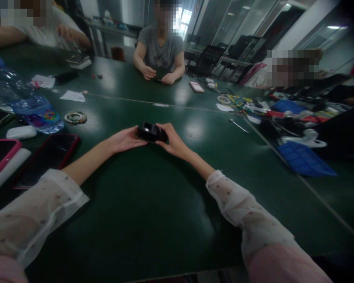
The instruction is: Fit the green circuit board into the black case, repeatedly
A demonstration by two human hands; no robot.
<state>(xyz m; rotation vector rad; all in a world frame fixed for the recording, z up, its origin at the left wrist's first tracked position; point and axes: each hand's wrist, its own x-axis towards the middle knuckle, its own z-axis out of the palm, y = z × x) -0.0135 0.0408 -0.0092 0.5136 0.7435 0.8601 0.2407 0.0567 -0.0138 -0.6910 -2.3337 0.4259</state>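
Just above the green table (129, 204), both hands hold a small black box-like object (150, 133) with squarish recesses on its upper side; its exact kind is not clear. My left hand (124, 140) supports its left end, thumb on top and fingers beneath. Around the right end, my right hand (174, 142) is closed, with the thumb at the near side and the fingers over the top. Parts of the object are hidden behind the fingers.
To the left are a large water bottle (41, 106), a red-edged phone (48, 157), a pink-edged phone (1, 155) and a bracelet (76, 117). On the right lie a wrench (238, 125), a blue tray (305, 159) and tangled cables (238, 101). A co-worker (161, 51) sits opposite.
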